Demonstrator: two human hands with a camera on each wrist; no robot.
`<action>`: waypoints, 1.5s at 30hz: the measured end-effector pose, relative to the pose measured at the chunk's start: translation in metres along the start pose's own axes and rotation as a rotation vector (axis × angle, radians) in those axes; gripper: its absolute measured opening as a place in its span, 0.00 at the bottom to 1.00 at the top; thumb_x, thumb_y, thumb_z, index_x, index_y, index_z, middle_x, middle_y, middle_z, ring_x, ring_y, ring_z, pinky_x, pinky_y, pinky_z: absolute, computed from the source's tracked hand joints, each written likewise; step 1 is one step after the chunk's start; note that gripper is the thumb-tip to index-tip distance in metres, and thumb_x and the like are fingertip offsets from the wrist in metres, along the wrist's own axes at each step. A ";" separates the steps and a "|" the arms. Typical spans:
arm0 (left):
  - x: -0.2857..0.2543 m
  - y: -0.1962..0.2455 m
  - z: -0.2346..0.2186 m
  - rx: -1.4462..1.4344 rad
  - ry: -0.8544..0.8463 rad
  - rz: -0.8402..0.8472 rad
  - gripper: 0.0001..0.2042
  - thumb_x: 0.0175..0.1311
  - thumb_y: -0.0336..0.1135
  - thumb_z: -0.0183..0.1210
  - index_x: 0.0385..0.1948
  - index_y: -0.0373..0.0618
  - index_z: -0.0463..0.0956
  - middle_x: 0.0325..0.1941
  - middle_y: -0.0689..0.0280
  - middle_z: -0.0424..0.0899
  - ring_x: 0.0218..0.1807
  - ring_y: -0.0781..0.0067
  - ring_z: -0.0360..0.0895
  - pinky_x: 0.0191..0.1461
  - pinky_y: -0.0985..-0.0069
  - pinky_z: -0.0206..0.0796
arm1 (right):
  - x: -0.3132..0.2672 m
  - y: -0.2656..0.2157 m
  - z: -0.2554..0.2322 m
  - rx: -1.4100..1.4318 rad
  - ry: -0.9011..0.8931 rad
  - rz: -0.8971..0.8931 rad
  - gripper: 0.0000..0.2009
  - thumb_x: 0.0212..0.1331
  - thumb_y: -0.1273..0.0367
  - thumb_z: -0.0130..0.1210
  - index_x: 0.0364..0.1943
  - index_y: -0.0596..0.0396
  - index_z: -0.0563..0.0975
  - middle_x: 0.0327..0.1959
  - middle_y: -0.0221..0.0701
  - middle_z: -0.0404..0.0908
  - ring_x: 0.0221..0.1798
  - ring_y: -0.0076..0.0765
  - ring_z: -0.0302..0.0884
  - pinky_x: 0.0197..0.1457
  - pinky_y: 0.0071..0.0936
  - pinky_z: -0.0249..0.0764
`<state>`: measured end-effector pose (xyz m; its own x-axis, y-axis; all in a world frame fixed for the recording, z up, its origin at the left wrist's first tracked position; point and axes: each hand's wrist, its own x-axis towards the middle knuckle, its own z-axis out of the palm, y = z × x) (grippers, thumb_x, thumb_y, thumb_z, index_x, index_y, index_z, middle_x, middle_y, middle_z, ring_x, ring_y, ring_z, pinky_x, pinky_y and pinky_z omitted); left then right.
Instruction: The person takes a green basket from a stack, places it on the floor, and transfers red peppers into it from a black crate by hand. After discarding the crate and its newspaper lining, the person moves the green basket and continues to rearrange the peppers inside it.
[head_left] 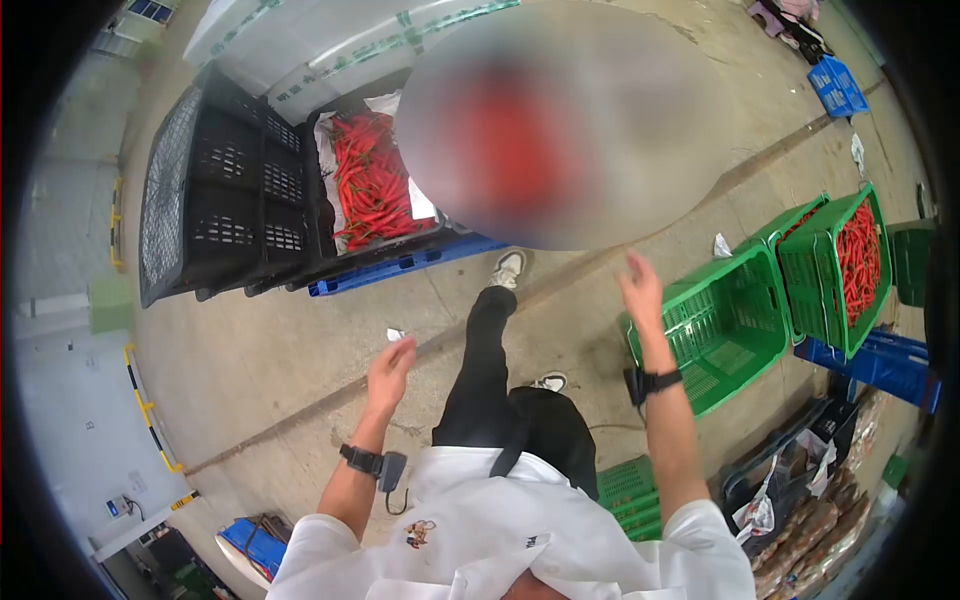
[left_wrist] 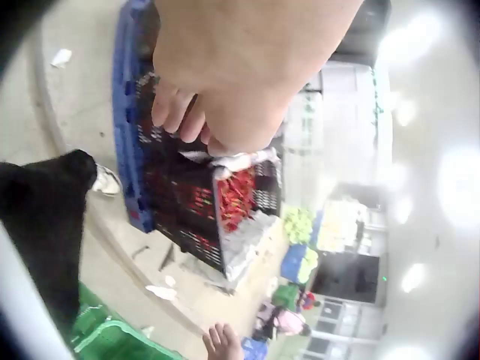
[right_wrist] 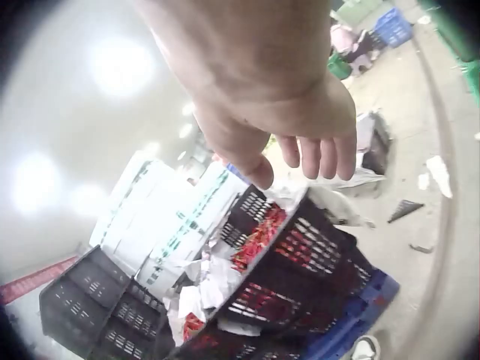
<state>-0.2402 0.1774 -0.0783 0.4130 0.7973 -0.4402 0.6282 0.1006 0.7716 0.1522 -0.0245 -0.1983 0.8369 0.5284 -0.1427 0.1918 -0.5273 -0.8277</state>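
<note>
My left hand is held out in the air over the floor, fingers loosely extended and nothing in them. The right hand hovers beside the near rim of a green crate, also holding nothing, its fingers apart in the right wrist view. Ahead, a black crate lined with white paper holds red chili peppers. It stands on a blue pallet. In the left wrist view, the left hand overlaps that stack of crates. A blurred oval hides the area ahead in the head view.
Stacked black crates stand at the left, by white boxes with green tape. At the right, another green crate is full of red chilies, near a blue pallet. Paper scraps lie on the floor.
</note>
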 end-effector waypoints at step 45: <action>0.339 0.284 0.170 -0.076 -0.572 0.327 0.10 0.57 0.21 0.52 0.41 0.36 0.74 0.36 0.69 0.79 0.34 0.83 0.72 0.42 0.83 0.64 | 0.137 0.030 -0.015 0.089 0.517 0.451 0.17 0.52 0.60 0.60 0.40 0.58 0.77 0.30 0.47 0.79 0.34 0.53 0.76 0.40 0.43 0.70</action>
<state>0.1898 0.3749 -0.0862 0.8725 0.3546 -0.3362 0.3716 -0.0347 0.9277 0.2803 0.0217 -0.2343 0.9661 -0.1264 -0.2250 -0.2570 -0.5530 -0.7926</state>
